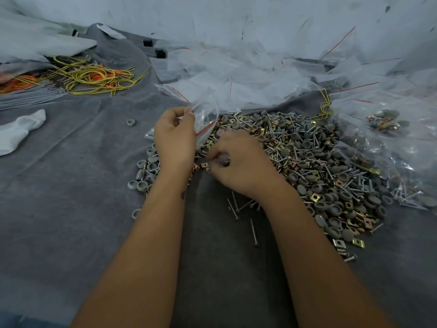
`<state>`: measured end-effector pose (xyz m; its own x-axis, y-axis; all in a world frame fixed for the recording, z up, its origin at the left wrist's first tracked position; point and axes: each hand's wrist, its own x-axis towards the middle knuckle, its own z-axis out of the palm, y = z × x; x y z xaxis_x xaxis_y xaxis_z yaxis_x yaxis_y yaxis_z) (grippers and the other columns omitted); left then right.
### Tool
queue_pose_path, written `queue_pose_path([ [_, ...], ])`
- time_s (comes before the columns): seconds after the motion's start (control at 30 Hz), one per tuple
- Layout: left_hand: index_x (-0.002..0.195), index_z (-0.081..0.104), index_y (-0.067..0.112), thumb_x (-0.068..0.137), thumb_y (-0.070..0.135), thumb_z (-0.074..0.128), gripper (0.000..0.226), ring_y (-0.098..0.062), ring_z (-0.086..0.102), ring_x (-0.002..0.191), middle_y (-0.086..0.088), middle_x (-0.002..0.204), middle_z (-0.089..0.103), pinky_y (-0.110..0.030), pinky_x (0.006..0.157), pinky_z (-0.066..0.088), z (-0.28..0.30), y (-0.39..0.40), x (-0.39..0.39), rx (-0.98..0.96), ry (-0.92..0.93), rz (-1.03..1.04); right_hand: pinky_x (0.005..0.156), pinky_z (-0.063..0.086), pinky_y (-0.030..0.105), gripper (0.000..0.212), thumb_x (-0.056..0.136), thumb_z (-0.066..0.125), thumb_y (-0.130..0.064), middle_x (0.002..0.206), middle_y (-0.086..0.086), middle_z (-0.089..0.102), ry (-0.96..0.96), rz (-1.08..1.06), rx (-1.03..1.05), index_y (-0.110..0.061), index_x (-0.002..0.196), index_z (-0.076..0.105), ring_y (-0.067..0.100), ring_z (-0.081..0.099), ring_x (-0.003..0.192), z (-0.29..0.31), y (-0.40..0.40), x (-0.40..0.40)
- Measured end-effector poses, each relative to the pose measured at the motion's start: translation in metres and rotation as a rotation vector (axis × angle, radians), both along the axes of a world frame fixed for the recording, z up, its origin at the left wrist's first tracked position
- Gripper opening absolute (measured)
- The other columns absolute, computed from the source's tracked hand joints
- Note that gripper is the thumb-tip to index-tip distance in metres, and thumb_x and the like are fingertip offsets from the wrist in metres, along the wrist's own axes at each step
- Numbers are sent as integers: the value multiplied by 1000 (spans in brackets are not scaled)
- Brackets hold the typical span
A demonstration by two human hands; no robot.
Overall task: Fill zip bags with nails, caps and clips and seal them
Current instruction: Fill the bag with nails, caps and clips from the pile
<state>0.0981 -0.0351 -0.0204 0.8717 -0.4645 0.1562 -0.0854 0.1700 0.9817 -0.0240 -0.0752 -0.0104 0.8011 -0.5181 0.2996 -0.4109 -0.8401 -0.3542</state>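
My left hand (175, 138) holds a small clear zip bag (205, 119) with a red seal line, lifted a little above the grey cloth. My right hand (238, 159) is curled at the near edge of a big heap of nails, grey caps and brass clips (319, 166), its fingertips pinching small pieces just below the bag; which pieces I cannot tell. Loose grey caps (144, 171) lie left of my left wrist. A few loose nails (241, 207) lie on the cloth under my right wrist.
Empty zip bags (248, 76) are piled at the back. Filled bags (387, 129) lie at the right. Yellow and orange cords (94, 76) and a bundle of grey wires lie at the back left. A white cloth (19, 131) rests at the left edge.
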Motion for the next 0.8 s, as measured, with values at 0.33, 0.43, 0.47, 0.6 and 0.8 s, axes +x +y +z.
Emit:
queue_pose_path([
  [0.33, 94, 67, 15, 93, 16, 57, 10, -11, 43, 55, 2, 64, 50, -29, 60, 38, -1, 1, -2, 49, -18, -21, 96, 40, 37, 12, 83, 68, -27, 106, -1, 60, 180, -78, -12, -26, 94, 72, 21, 49, 109, -1, -7, -6],
  [0.43, 92, 66, 16, 93, 18, 57, 9, -11, 44, 57, 2, 65, 51, -30, 61, 39, -2, 1, -3, 55, -29, -29, 91, 40, 35, 10, 78, 71, -25, 99, -5, 56, 166, -67, 21, -28, 85, 64, 19, 48, 104, -2, -9, -8],
  [0.47, 92, 66, 16, 93, 18, 57, 9, -9, 44, 55, 3, 64, 51, -30, 61, 39, -2, 1, -3, 57, -34, -30, 89, 40, 34, 13, 77, 71, -24, 97, -6, 55, 153, -58, 36, -29, 82, 60, 18, 47, 102, -2, -9, -8],
  [0.6, 89, 65, 21, 93, 19, 57, 9, -2, 41, 47, 7, 62, 50, -26, 56, 37, -3, 0, -2, 80, -51, -36, 81, 41, 31, 23, 75, 71, -15, 93, -3, 59, 70, -59, 91, -30, 78, 53, 17, 49, 95, -5, -12, -9],
  [0.8, 85, 63, 26, 93, 20, 57, 12, 0, 42, 47, 8, 62, 51, -26, 56, 38, -4, -1, -2, 88, -71, -20, 71, 43, 15, 22, 80, 67, 1, 87, -5, 58, -132, -106, 191, -19, 91, 67, 7, 54, 80, -8, -16, -10],
])
